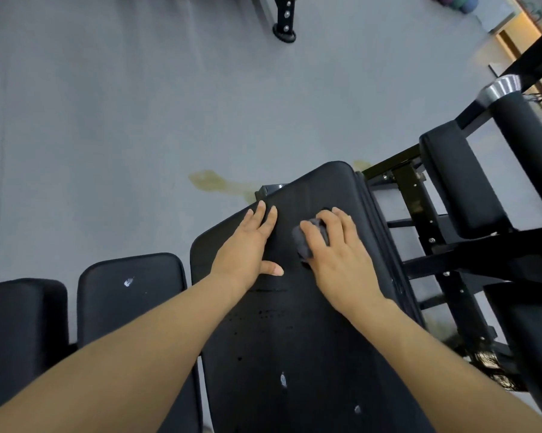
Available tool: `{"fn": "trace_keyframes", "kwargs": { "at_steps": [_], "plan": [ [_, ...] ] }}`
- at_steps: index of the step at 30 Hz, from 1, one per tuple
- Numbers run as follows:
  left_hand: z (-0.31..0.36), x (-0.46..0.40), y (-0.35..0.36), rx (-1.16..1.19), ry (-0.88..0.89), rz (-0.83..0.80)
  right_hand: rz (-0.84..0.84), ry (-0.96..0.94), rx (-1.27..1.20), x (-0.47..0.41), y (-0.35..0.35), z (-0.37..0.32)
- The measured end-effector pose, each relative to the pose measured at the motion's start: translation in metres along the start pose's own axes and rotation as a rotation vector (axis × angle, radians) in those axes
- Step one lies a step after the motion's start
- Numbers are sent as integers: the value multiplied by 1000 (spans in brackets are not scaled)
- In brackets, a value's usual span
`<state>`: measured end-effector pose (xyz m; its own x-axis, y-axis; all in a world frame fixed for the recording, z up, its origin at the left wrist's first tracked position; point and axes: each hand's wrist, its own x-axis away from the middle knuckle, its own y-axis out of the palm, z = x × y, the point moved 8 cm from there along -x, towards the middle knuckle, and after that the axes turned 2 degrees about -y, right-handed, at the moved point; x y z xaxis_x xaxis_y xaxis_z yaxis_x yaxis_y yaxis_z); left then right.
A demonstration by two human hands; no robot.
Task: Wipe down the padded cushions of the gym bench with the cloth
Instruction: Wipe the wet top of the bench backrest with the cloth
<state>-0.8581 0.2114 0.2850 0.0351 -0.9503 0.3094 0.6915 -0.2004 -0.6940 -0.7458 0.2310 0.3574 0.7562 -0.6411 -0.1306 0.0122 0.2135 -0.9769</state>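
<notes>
Both hands sit on the long black padded bench cushion (294, 339), near its far end. Left hand (251, 245) lies flat, fingers straight and spread, palm pressing the vinyl, holding nothing. Right hand (335, 245) just beside it, fingers curled over a small crumpled grey cloth (307, 242), pressing it onto the pad; the cloth pokes out by the thumb. Left of the left hand are two more black padded cushions (129, 307), the nearer one with a white scuff. Right of the right hand stands a black metal frame (419, 214) with a black foam roller pad (528, 151). Beyond both hands, grey rubber floor (107, 120) with a yellowish stain (210, 181).
</notes>
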Motion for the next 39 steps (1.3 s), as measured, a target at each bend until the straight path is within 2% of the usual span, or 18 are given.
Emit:
{"fn": "trace_keyframes", "kwargs": {
  "at_steps": [4,7,11,14,17,21,23,29,32,34,36,39],
  "plan": [
    [1,1,-1,-11,16,6,51,25,79,-71,11,14],
    [2,0,-2,-5,23,-3,27,98,73,-104,17,20],
    [2,1,-3,22,14,-6,60,39,6,-57,5,1],
    [2,0,-2,47,-3,-20,-22,-44,-34,0,4,-15],
    [3,-1,-1,38,-2,-17,1,-84,-5,-15,6,-4],
    [2,-1,-1,33,5,-7,53,42,16,-87,12,21],
    [2,-1,-1,25,6,-4,61,89,1,-95,10,24],
    [1,-3,0,26,-12,-21,2,48,-55,13,-9,12],
    [2,-2,-1,6,-8,-14,28,43,-38,2,-13,23],
    [2,-1,-1,-8,-4,-9,69,143,-63,-35,-14,40],
    [3,0,-1,-14,-2,-5,32,283,-154,-75,-13,62],
    [2,0,-1,-20,-6,-17,0,334,-207,-83,-14,74]
  ]
}}
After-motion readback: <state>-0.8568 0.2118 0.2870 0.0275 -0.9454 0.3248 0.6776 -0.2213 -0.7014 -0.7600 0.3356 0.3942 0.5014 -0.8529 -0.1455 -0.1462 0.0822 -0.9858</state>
